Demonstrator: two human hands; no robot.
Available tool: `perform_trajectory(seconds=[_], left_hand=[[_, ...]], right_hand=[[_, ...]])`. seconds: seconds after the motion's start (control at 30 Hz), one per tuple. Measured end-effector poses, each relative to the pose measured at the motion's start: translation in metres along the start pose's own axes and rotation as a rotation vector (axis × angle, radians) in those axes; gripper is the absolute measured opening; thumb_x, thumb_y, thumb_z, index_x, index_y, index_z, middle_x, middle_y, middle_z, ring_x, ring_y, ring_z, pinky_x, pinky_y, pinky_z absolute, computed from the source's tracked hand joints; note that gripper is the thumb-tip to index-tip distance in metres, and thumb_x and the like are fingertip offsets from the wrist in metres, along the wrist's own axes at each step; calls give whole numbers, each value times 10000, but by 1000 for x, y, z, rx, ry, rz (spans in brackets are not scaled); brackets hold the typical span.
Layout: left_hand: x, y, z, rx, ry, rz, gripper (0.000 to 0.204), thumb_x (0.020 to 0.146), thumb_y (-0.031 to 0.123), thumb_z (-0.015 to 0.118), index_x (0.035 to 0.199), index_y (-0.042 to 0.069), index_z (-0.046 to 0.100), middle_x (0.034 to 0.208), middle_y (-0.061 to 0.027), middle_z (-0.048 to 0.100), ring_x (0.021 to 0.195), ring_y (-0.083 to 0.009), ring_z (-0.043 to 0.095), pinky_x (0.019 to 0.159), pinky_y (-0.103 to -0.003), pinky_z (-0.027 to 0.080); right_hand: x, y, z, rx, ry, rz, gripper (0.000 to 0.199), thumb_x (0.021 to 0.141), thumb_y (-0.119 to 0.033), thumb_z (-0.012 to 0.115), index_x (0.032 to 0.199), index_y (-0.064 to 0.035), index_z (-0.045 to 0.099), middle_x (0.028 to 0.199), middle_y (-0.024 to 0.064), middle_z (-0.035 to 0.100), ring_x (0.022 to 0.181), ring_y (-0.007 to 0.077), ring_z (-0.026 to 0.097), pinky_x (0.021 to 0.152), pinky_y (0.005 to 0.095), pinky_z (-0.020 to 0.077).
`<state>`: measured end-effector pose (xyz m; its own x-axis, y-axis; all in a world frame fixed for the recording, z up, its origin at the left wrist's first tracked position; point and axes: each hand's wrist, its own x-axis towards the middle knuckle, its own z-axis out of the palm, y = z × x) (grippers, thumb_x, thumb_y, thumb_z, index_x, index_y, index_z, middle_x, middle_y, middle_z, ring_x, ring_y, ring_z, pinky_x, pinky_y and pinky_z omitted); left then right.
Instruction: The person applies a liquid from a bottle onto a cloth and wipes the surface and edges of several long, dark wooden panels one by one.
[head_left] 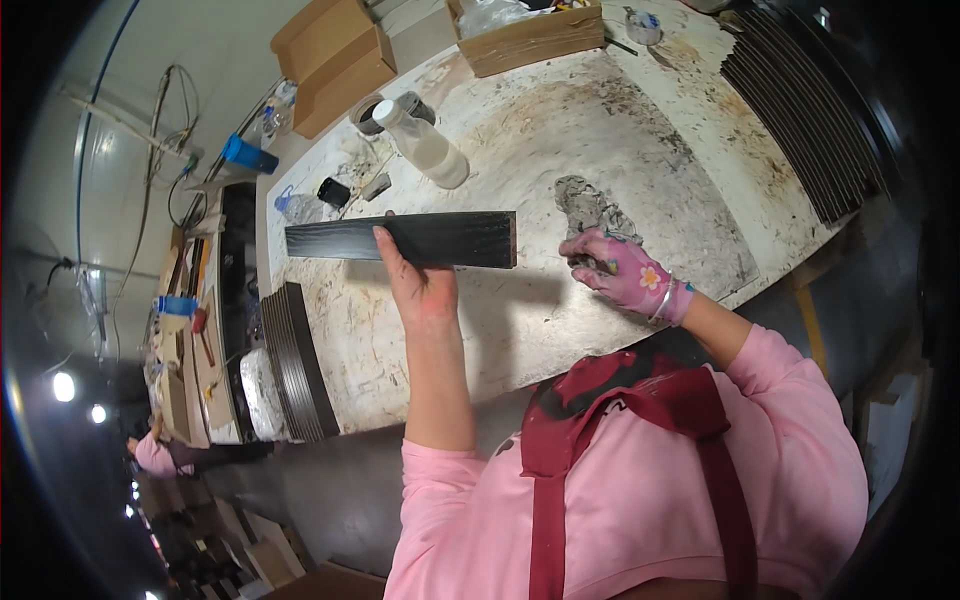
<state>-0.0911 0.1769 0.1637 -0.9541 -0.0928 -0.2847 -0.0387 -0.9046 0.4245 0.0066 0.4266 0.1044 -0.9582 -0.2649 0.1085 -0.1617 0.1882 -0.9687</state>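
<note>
The bare left hand grips a long dark wooden strip above the stained white tabletop while the pink-gloved right hand, closed, digs at the grey putty lump, so filling seems underway; next, putty must reach the strip.

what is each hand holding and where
Left hand grips the dark plank near the middle of its lower edge. Gloved right hand holds grey putty in its fingers.
</note>
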Motion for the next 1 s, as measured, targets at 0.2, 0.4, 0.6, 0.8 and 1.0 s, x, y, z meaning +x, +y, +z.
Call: perform_trajectory(seconds=[0.2, 0.4, 0.6, 0.8, 1.0], left_hand=[[-13, -28, -2, -68, 150, 54, 266, 884, 270, 669, 1086, 105, 618, 1038, -12, 644, 959, -182, 597, 923, -360, 486], [-1, -49, -21, 73, 211, 115, 402, 897, 422, 608, 1185, 143, 578, 1182, 3, 615, 1056, -200, 577, 964, -409, 453], [17, -46, -117, 124, 263, 107, 530, 850, 431, 655, 1264, 117, 550, 1276, -37, 582, 1142, -221, 558, 1006, -401, 454], [-13, -56, -142, 307, 482, 48, 545, 825, 505, 668, 1192, 114, 574, 1148, -24, 630, 1001, -184, 602, 824, -310, 521], [-37, -41, -198, 376, 436, -82, 432, 915, 400, 593, 1227, 104, 547, 1178, -56, 611, 1032, -211, 588, 899, -331, 470]], right_hand=[[-4, 40, -19, -1043, -121, -255, 428, 822, -232, 600, 1236, -146, 531, 1310, 108, 493, 1227, 290, 443, 1027, 488, 311], [15, 62, -56, -779, -175, -264, 411, 826, -237, 595, 1220, -129, 551, 1352, 148, 478, 1275, 337, 416, 1057, 481, 300], [47, 55, -143, -774, 138, -172, 322, 849, -261, 600, 1138, -120, 583, 1139, 130, 596, 1032, 325, 582, 896, 425, 457], [95, 91, -322, -664, 655, 34, 213, 831, -296, 644, 851, -85, 653, 854, 131, 656, 832, 311, 625, 759, 393, 491], [193, 102, -418, -896, 702, 164, 239, 820, -360, 619, 949, -168, 678, 999, 103, 642, 987, 315, 602, 852, 439, 457]])
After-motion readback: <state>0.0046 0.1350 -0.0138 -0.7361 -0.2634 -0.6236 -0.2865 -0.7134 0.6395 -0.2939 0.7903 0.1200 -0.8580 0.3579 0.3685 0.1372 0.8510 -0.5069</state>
